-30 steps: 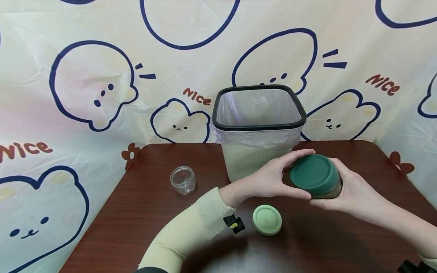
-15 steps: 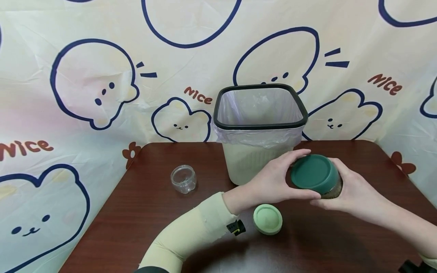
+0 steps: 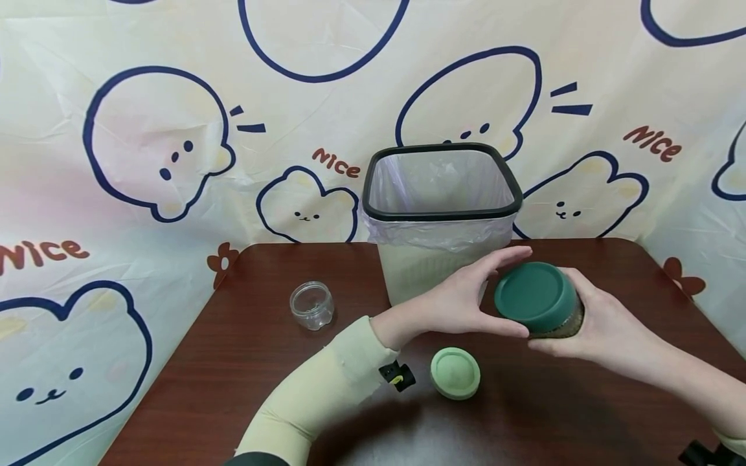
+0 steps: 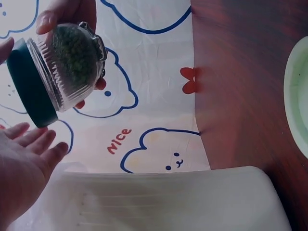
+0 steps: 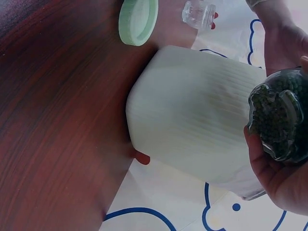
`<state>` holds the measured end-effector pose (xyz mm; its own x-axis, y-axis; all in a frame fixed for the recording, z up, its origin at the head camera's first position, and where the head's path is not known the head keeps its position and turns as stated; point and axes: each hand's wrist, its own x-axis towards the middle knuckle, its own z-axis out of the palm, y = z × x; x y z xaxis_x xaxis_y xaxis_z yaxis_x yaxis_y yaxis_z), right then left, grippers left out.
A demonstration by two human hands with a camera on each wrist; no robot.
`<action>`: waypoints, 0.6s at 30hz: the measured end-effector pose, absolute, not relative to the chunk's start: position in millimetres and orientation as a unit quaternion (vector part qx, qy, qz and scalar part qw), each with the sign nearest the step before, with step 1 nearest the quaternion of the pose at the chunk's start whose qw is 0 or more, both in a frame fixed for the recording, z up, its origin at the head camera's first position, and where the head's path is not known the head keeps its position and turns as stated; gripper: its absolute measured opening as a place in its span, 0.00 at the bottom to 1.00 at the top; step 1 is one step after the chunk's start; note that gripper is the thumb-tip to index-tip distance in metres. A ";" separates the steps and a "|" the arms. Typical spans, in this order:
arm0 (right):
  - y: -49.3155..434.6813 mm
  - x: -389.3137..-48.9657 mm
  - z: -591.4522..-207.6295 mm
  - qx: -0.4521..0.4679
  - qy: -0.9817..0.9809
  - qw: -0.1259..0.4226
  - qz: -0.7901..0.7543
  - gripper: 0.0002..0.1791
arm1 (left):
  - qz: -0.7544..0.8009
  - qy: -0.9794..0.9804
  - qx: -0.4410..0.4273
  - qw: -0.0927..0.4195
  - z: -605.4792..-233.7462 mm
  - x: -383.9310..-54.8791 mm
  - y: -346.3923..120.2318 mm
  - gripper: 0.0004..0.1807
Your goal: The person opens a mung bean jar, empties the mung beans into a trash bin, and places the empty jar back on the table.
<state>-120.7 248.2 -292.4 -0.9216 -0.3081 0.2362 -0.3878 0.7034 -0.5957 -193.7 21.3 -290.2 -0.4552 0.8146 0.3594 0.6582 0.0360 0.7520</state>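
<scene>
A clear glass jar (image 4: 74, 62) with dark green granules inside hangs tilted above the table, and my right hand (image 3: 609, 323) grips its body. Over the jar's mouth sits a dark green lid (image 3: 533, 294). My left hand (image 3: 460, 301) is spread around the lid's left side, thumb at the near edge and fingers at the far side. In the left wrist view the left fingers (image 4: 38, 139) are straight and stand just off the lid. Whether the left thumb touches it I cannot tell. From the right wrist camera, the jar's base (image 5: 274, 120) faces the view.
Behind the hands stands a cream waste bin (image 3: 408, 272) with a black rim and a purple liner. A pale green lid (image 3: 456, 373) lies nearer on the brown table (image 3: 233, 388). Left of the bin is a small clear jar (image 3: 313, 307) without a lid. A printed cloth hangs behind.
My left hand has shifted slightly left, and its fingers have spread and lifted off the far side of the dark green lid. The right hand and the jar have barely moved.
</scene>
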 end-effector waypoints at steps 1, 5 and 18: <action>248.2 -120.8 -292.1 0.188 -0.921 0.057 0.337 0.52 | 0.465 0.712 0.518 0.090 -290.0 -194.0 21.2 0.52; 247.7 -120.8 -292.5 0.187 -0.921 0.052 0.339 0.52 | 0.460 0.707 0.528 0.098 -290.7 -194.2 21.6 0.51; 249.5 -119.0 -295.0 0.184 -0.919 0.054 0.344 0.51 | 0.435 0.761 0.480 0.034 -295.0 -183.0 23.9 0.48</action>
